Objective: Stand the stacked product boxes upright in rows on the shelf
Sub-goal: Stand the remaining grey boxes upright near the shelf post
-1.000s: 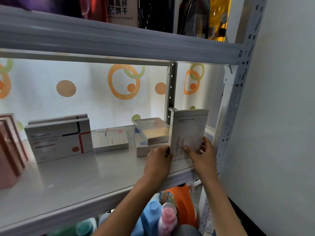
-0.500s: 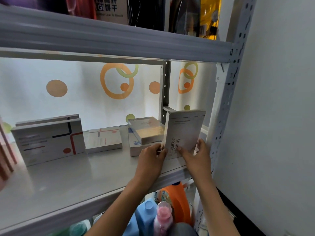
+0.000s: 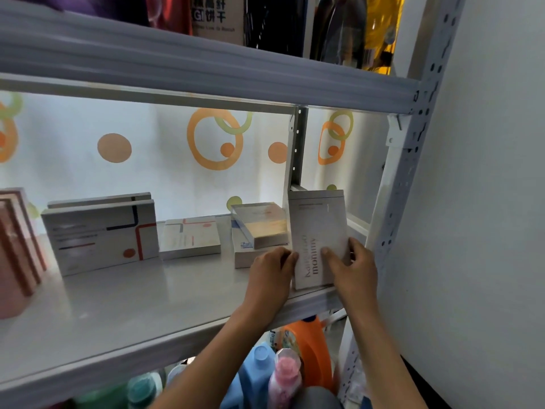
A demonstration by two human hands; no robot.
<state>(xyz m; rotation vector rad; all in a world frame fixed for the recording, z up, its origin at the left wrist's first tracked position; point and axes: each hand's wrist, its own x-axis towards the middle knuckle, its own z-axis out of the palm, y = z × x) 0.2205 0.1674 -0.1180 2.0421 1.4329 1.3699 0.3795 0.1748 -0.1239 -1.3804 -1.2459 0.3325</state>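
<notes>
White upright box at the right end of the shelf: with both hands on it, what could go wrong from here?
1. The white upright box stands close to the shelf's front edge; once the left hand and right hand let go, it could tip forward off the shelf.
2. The two stacked boxes lie flat and skewed right beside it; sliding the upright box left may knock the top one askew.

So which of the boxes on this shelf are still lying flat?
Three: the flat box with red lines mid-shelf, and the two-box stack beside the upright box both hands hold.
</notes>
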